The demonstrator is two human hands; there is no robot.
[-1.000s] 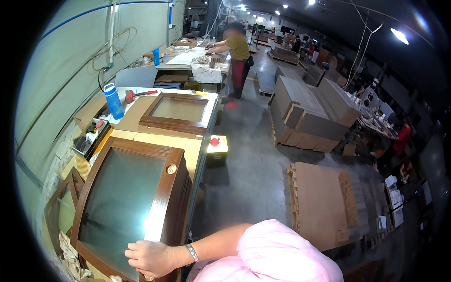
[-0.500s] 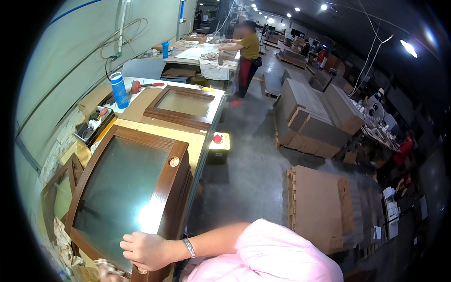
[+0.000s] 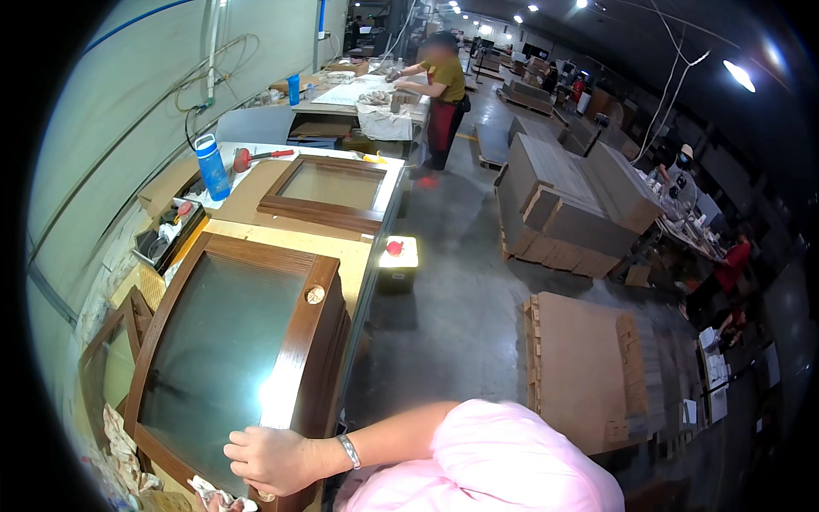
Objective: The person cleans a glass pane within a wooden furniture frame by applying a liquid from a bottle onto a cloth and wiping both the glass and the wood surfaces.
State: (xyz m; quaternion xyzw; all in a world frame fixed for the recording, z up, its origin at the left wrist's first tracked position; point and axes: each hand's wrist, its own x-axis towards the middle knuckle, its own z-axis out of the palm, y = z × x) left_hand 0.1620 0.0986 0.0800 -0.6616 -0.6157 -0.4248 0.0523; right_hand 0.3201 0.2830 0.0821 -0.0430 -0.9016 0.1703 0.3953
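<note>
Workshop bench (image 3: 394,175), left hand (image 3: 213,505), mostly cut off, by a rag (image 3: 225,497) at the glass door's (image 3: 222,333) near edge, right hand (image 3: 271,462) curled over its near corner (I cannot tell either's grip), door on bench, smaller door (image 3: 333,189) beyond it.

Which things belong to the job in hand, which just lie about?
Likely in use:
- brown wood-framed glass door, under the right hand
- crumpled whitish cloth just left

Seemingly idle:
- blue white-lidded bottle
- red round-headed tool
</note>
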